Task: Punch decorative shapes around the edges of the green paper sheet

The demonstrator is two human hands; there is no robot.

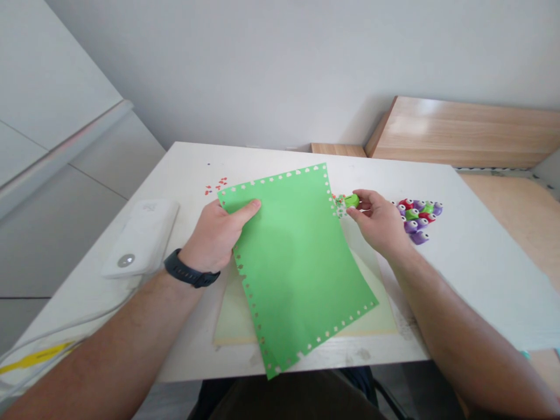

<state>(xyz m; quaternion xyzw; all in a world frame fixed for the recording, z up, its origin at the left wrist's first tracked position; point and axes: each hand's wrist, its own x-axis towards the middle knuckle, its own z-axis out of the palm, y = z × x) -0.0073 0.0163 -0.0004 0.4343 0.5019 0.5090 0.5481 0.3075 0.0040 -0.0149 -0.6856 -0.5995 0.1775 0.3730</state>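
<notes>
The left hand (216, 233) pinched the green sheet (293, 262) near its upper left edge, with the thumb (248, 210) lying across the front and the other fingers out of sight behind the paper. The sheet stood tilted up from the table, its lower corner hanging just over the near table edge. Small cut-outs ran along its edges; their exact shape was too small to make out.

The right hand (378, 221) had its fingers curled and pinched a green punch (351, 202) at the sheet's right edge. The fingers covered much of the punch, so I could not tell whether the paper sat inside its slot. No writing could be read on it.

A black watch band (192, 271) circled the left wrist. Just beyond the right hand lay a cluster of red, purple and green punches (417, 219). Red and purple paper bits (216, 186) were scattered on the white table (389, 186) beyond the sheet. Under the sheet lay a pale yellow sheet (234, 315), partly hidden. To the left sat a white device (140, 239) with a round grey spot; a faint mark on it was unreadable. A yellow strip (35, 357) was cut off at the lower left, and a wooden board (459, 131) stood beyond the table.
</notes>
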